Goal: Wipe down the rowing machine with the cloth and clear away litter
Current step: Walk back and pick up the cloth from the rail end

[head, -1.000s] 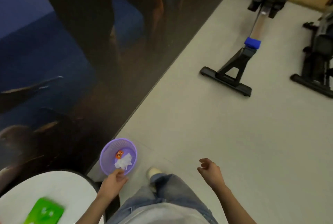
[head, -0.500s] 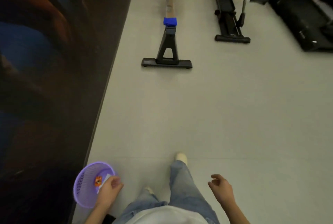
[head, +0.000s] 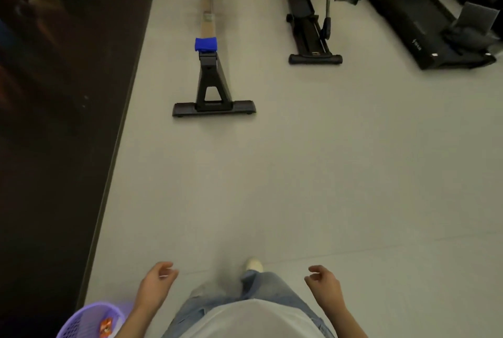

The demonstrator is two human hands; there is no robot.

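Observation:
The rowing machine stands ahead on the grey floor, its black rear leg nearest me and its rail running away. A folded blue cloth lies across the rail just above the leg. At the bottom left a purple basket holds an orange wrapper. My left hand hangs beside the basket with curled fingers, holding nothing. My right hand is also empty, fingers loosely apart. Both hands are far from the machine.
A dark mural wall runs along the left. An elliptical trainer stands to the right of the rower, and a treadmill lies further right. My jeans leg and pale shoe point forward between my hands.
My left hand has come away from the basket and risen. The view has turned from the basket toward the rowing machine, which now looks closer and centred.

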